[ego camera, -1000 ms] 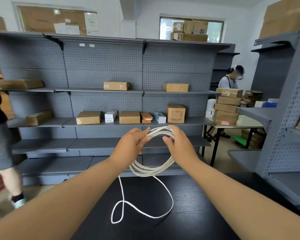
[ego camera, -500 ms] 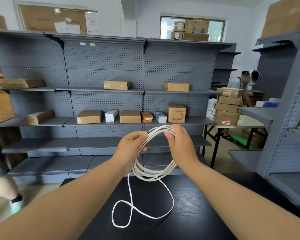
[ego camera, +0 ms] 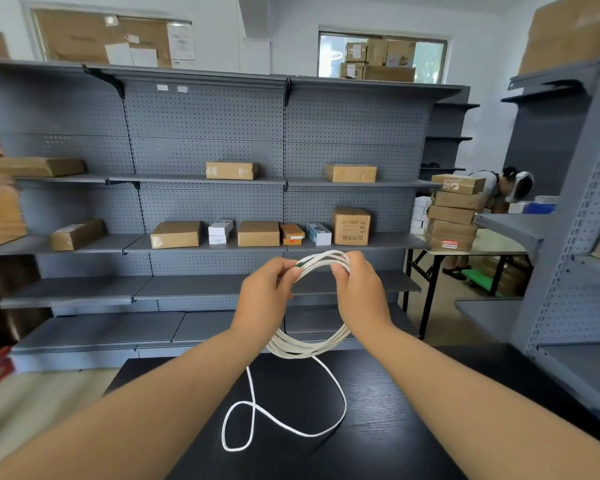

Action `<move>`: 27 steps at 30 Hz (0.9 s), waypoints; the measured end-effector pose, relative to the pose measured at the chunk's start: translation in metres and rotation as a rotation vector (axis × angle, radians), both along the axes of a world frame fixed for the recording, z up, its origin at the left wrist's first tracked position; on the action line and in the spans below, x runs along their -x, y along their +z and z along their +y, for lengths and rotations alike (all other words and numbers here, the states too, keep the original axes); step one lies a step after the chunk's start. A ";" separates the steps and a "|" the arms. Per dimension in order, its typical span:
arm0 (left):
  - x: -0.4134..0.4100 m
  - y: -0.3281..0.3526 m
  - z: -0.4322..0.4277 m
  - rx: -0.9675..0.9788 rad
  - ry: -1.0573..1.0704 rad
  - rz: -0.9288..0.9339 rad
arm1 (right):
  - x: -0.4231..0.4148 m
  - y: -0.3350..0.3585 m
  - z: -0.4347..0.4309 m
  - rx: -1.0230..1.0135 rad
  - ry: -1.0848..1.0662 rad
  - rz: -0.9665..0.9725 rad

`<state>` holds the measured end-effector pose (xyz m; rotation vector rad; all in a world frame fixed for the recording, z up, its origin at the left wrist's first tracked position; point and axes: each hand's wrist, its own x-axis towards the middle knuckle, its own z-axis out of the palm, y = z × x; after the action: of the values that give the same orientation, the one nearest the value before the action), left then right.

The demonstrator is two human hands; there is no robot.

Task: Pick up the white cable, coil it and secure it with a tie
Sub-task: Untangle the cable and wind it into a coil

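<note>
Both hands (ego camera: pixel 262 299) (ego camera: pixel 359 296) pinch white cable (ego camera: pixel 305 348) (coil hanging between).

Box labels (ego camera: pixel 449 243) too blurred; nothing legible

Both arms outstretched, left hand (ego camera: pixel 264 292) and right hand (ego camera: pixel 357 289) raised, fingers curled, pinching

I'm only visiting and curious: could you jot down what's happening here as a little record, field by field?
Activity: coiling a white cable, held up above a black table
Left hand: pinches the top of the coil, beside a small green piece
Right hand: holds the coil's top right side
Coil: several loops, hanging between both hands
Loose end: one loop trails on the table
Tie: none seen around the coil; the green piece may be it, cannot tell
Background: grey shelves with cardboard boxes
</note>
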<state>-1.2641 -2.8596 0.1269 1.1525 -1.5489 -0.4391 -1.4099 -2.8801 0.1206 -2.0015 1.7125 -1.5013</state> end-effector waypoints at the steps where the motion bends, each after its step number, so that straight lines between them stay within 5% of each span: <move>1: 0.000 -0.001 0.001 0.029 0.005 -0.072 | 0.000 0.001 0.000 -0.009 -0.007 -0.010; 4: -0.001 -0.001 0.003 0.060 -0.026 -0.161 | 0.002 0.001 -0.002 -0.033 -0.027 -0.015; 13: 0.001 0.001 -0.005 -0.116 -0.033 0.211 | 0.001 -0.001 0.000 -0.021 -0.020 0.001; 19: 0.000 -0.005 -0.005 -0.029 0.083 -0.284 | -0.001 -0.002 -0.001 -0.035 -0.031 0.006; 27: -0.012 0.005 -0.005 0.032 0.057 -0.448 | 0.009 -0.005 -0.007 -0.071 0.091 0.191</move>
<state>-1.2523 -2.8641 0.1319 1.3267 -1.8914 -0.1183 -1.4190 -2.8874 0.1155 -2.2153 1.6890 -1.2384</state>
